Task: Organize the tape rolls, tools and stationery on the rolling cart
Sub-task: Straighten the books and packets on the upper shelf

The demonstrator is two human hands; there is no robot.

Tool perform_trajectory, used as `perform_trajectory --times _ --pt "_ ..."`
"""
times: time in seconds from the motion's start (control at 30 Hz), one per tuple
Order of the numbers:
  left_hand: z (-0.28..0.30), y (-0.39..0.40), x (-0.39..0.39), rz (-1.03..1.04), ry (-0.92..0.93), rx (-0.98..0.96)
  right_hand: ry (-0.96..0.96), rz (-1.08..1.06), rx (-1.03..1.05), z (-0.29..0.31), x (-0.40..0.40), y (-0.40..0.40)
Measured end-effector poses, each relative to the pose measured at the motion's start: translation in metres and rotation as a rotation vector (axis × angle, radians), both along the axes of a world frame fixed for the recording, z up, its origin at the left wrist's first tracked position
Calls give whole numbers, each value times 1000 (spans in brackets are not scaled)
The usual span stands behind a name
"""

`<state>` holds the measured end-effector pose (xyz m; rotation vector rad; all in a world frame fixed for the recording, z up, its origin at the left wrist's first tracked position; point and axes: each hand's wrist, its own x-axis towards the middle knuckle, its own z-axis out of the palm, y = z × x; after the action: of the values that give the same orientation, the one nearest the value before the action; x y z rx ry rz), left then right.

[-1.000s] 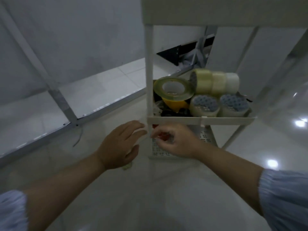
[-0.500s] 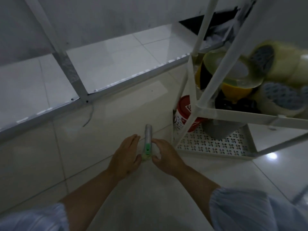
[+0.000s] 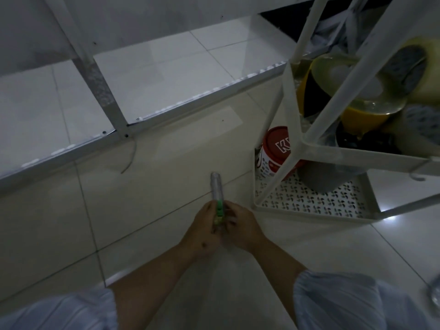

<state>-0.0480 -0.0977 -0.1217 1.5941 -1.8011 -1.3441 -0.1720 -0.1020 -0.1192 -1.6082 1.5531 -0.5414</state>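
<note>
Nearest me, my left hand (image 3: 202,231) and right hand (image 3: 240,226) are pressed together around a small green-and-clear tool (image 3: 217,198), both clamped on it, low over the pale tiled floor (image 3: 154,186). Just right stands the white rolling cart (image 3: 309,206); a red can (image 3: 277,153) sits on its perforated bottom tray. Tape rolls (image 3: 357,91) crowd the shelf above. A metal frame (image 3: 100,91) crosses far left, with open floor between.

Glossy pale floor tiles (image 3: 166,186) are reflecting light. The white plastic rolling cart (image 3: 352,160) is looking matt, its bottom tray (image 3: 309,198) perforated. Clear shiny tape rolls (image 3: 357,91) are gleaming. The green-and-clear plastic pen-like tool (image 3: 217,196) is looking smooth; the pale blue sleeves (image 3: 345,301) are showing ribbed cloth.
</note>
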Motion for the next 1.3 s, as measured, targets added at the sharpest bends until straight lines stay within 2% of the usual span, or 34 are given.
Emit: perform_trajectory --times 0.33,0.53,0.73,0.87,0.97,1.1,1.3 --pt "50 26 -14 190 181 -16 -78 8 -111 31 -5 17" --pt "96 35 -21 363 302 -74 -202 29 -200 83 -12 32" --pt "166 43 -26 358 373 -243 -177 111 -384 159 -20 44" --pt "217 57 -34 355 483 -368 -314 115 -386 204 -27 54" --pt "247 66 -40 294 555 -422 -400 81 -460 232 -37 62" --pt "275 77 -54 162 598 -468 -325 105 -649 268 -65 76" --pt "322 84 -96 -74 645 -506 19 40 -993 321 -126 94"
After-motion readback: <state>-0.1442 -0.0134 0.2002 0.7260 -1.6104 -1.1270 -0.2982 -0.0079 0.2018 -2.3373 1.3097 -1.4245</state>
